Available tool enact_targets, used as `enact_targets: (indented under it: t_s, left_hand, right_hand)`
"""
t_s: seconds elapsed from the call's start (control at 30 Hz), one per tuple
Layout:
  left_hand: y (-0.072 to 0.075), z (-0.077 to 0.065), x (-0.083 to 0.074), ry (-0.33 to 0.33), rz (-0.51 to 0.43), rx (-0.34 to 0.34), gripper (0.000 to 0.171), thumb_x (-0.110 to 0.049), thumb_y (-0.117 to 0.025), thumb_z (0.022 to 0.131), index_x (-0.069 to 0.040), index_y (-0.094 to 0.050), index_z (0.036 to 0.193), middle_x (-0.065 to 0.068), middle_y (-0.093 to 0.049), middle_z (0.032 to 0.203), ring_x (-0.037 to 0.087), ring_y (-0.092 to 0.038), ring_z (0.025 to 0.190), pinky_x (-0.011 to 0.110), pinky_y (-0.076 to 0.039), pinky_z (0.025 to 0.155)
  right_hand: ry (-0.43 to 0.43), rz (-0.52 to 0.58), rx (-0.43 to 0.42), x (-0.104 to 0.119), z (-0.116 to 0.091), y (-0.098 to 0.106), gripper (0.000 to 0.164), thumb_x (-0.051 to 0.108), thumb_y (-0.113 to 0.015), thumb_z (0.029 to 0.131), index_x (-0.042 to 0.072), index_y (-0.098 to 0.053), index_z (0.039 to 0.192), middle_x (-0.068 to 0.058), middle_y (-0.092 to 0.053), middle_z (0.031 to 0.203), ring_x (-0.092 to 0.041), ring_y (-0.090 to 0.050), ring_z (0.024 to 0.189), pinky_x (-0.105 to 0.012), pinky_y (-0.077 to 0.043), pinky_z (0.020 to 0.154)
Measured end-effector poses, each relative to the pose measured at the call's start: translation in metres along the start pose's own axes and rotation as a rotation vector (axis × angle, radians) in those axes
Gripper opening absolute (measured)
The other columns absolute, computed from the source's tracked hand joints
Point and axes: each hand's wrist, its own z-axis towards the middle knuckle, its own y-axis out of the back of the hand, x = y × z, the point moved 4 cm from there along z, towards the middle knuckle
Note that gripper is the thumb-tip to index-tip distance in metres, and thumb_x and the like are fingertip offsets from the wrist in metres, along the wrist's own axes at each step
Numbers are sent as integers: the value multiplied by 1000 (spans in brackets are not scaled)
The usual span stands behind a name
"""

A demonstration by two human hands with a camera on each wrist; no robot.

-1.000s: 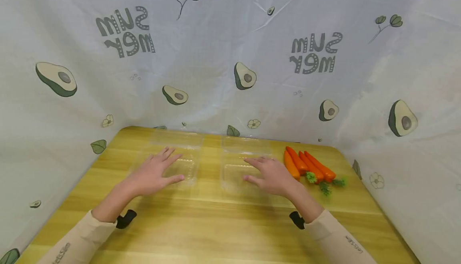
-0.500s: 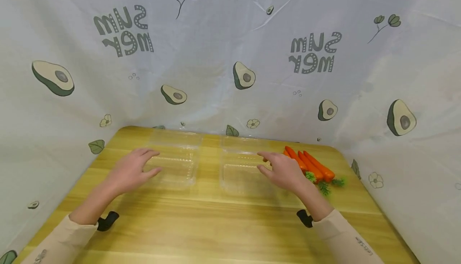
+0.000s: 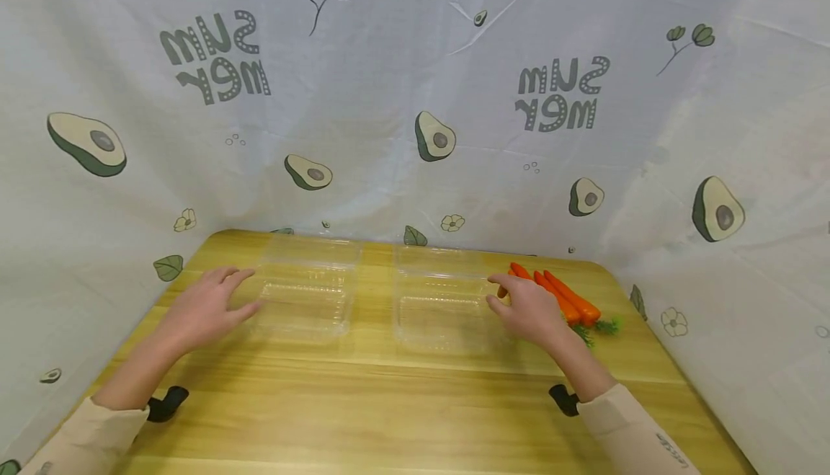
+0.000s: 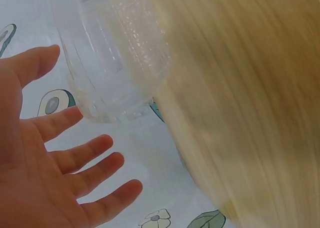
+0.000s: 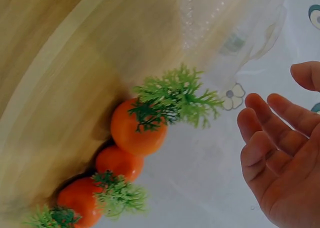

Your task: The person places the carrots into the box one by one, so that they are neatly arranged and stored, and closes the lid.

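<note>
Two clear plastic clamshell boxes lie side by side on the wooden table, lids folded back. My left hand [image 3: 204,309] hovers to the left of the left box [image 3: 301,313], fingers spread and holding nothing. In the left wrist view the palm [image 4: 45,168] is bare beside the clear box [image 4: 120,53]. My right hand [image 3: 532,313] is between the right box [image 3: 441,320] and several orange carrots [image 3: 580,309], partly covering them. The right wrist view has its fingers [image 5: 280,133] loosely bent with nothing in them, apart from the leafy-topped carrots [image 5: 137,130].
The wooden table [image 3: 363,410] has rounded far corners. A white cloth [image 3: 363,86] printed with avocados and flowers hangs behind it and along both sides. Black wrist straps [image 3: 168,403] show at both cuffs.
Both hands have moved outward, the left one away from over the left box, the right one from over the right box toward the carrots. Boxes and carrots have stayed put.
</note>
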Motion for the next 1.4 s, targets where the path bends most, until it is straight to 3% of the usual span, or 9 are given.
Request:
enact_targets:
  t_s: [0.17,0.33,0.53,0.73,0.9,1.13,1.4]
  left_hand:
    - [-3,-1,7,26,-21,48,79,-59,-55,98,-5,-40,153,32,-43,147,56,-42,131,71,-40,96]
    - [-3,-2,14,41,-48,84,85,-62,-54,97,0,-38,153,35,-40,148,57,-39,133,71,-38,98]
    - [-3,-2,18,26,-114,125,89,-63,-59,94,-2,-36,155,36,-38,150,57,-38,135,73,-37,98]
    - [-6,-5,23,-6,-210,167,95,-61,-65,91,0,-31,156,34,-43,149,54,-44,133,69,-40,99]
    - [-11,-6,26,-11,-233,202,101,-61,-69,88,0,-29,157,35,-47,144,53,-48,130,67,-44,95]
    - [-14,-7,29,-21,-237,202,100,-59,-70,88,0,-28,157,35,-50,141,53,-51,127,65,-46,92]
    - [-13,-7,32,-34,-262,197,96,-54,-70,90,0,-28,157,35,-50,140,52,-53,124,63,-49,90]
  right_hand:
    - [-25,37,-3,-9,-3,2,40,29,-66,96,11,-65,132,-7,-72,102,-11,-56,62,-29,-44,52]
    - [-61,55,-2,-19,-7,-1,42,30,-65,97,11,-63,135,-7,-72,102,-10,-54,57,-29,-42,49]
    - [-76,89,-11,-28,-11,-1,44,30,-64,98,8,-61,137,-7,-72,102,-9,-54,56,-29,-41,46]
    - [-99,102,-10,-33,-12,-2,43,29,-63,98,7,-62,135,-8,-72,99,-11,-53,55,-30,-40,46]
    - [-98,104,-13,-35,-13,-4,41,26,-64,97,5,-64,133,-7,-72,95,-13,-50,53,-30,-37,46]
    - [-143,147,-36,-43,-16,-7,40,25,-60,98,6,-65,132,-7,-72,95,-13,-36,45,-28,-30,45]
    - [-189,171,-51,-52,-20,-12,42,27,-59,98,3,-64,132,-4,-68,83,-13,-34,45,-29,-33,47]
